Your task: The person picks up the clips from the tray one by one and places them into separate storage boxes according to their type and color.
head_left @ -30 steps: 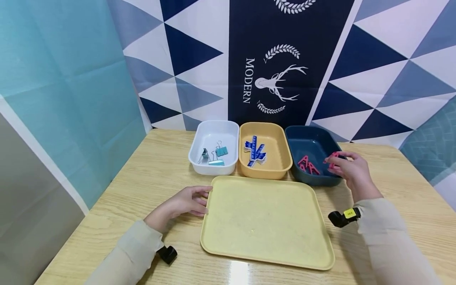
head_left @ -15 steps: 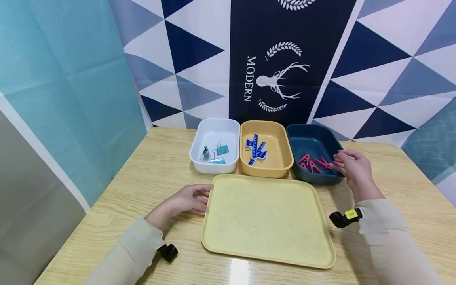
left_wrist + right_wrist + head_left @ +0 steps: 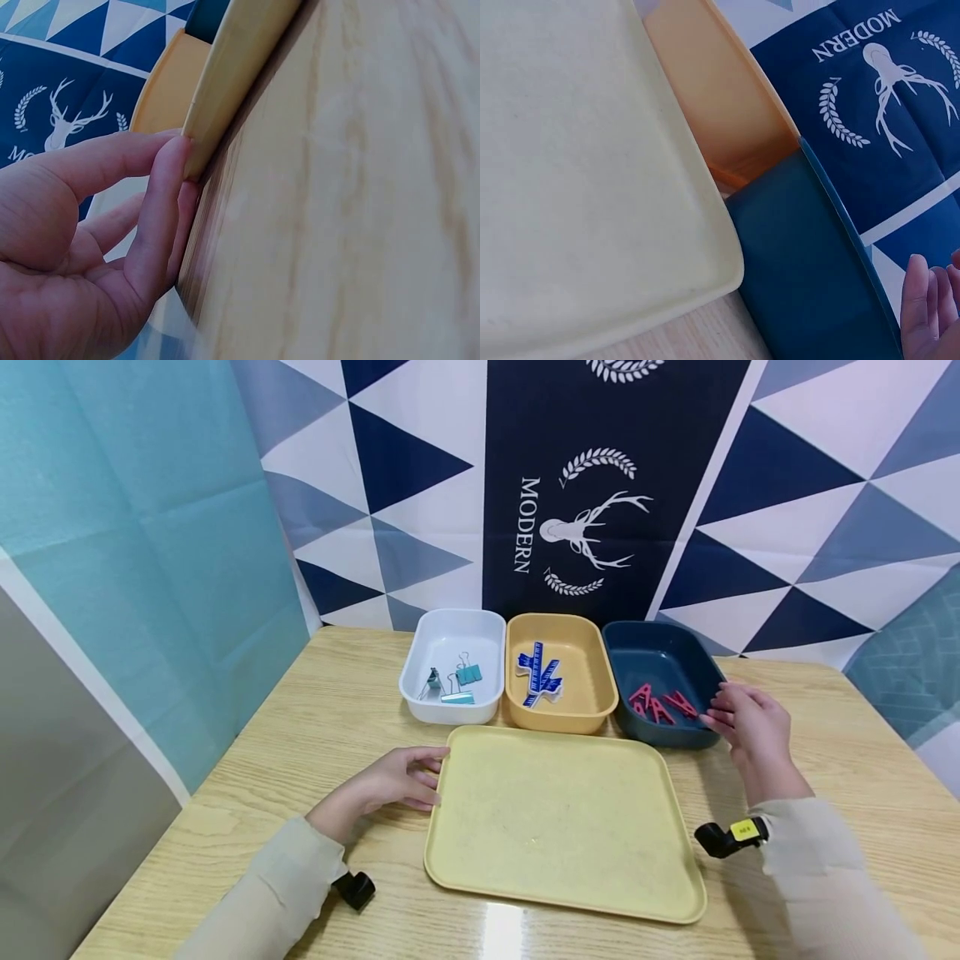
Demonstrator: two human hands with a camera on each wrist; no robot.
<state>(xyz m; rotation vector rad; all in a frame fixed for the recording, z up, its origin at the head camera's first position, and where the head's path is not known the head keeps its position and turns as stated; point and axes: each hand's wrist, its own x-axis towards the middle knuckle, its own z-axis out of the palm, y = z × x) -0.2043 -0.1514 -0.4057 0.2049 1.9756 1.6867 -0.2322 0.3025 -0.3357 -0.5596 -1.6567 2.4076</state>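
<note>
My left hand (image 3: 397,778) is at the left edge of the pale yellow tray (image 3: 562,827). In the left wrist view its fingertips touch the outside of the tray's rim (image 3: 217,82). At the right side of the dark blue bin (image 3: 660,643), my right hand (image 3: 757,722) has its fingertips by the rim and holds nothing. Inside that bin lie several red clips (image 3: 660,708), grouped toward the front. The right wrist view shows only some fingers (image 3: 922,307), beside the blue bin's wall (image 3: 802,262); the clips are hidden there.
A yellow-orange bin (image 3: 592,681) with blue clips (image 3: 537,672) stands in the middle of the row. Left of it, a white bin (image 3: 450,631) contains teal binder clips (image 3: 459,697). The three bins stand behind the tray on the wooden table (image 3: 300,718), before a patterned cloth (image 3: 420,468).
My right hand has let go of a red clip, which now lies in the dark blue bin, and has drawn back slightly to the right. My left hand stays at the tray's edge.
</note>
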